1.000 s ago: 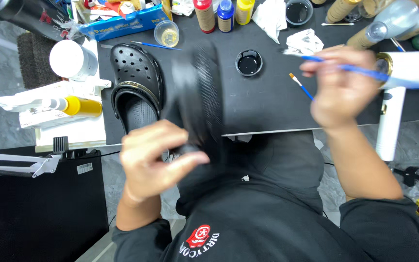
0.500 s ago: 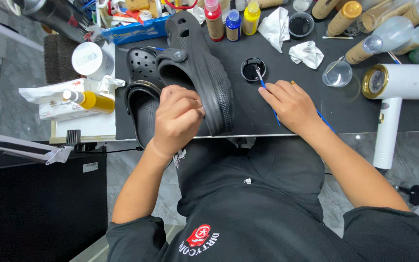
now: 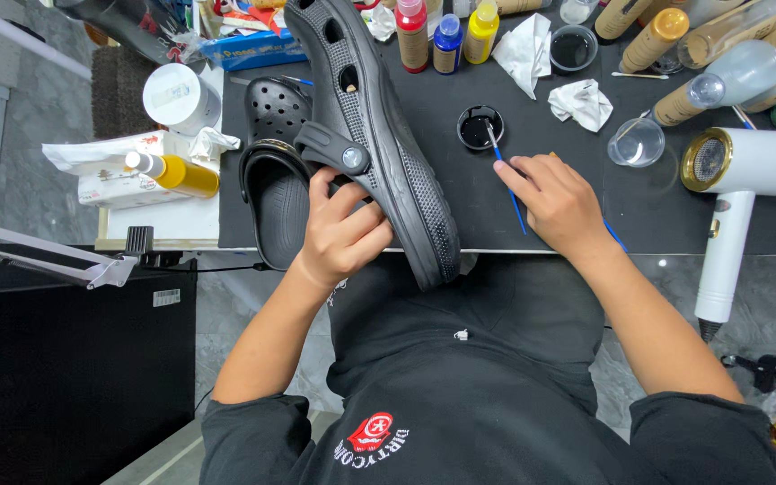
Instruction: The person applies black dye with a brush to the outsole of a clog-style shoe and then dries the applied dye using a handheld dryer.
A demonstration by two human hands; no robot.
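My left hand (image 3: 345, 235) grips a black perforated clog (image 3: 379, 135) by its heel end and holds it tilted on its side above the black table (image 3: 460, 202), sole facing right. A second black clog (image 3: 273, 175) lies flat on the table to its left. My right hand (image 3: 557, 202) holds a thin blue paintbrush (image 3: 503, 175), its tip dipped into a small round dish of black paint (image 3: 480, 127).
Paint bottles (image 3: 446, 36) stand at the back. Crumpled white tissues (image 3: 582, 101), a clear cup (image 3: 636, 142) and tan spray bottles (image 3: 675, 99) lie right of the dish. A white hair dryer (image 3: 738, 180) rests at the right edge. A white jar (image 3: 180, 94) and yellow bottle (image 3: 177, 172) sit left.
The left hand raised and turned the clog onto its side over the table. The right hand came in from the far right and put the brush tip into the black paint dish.
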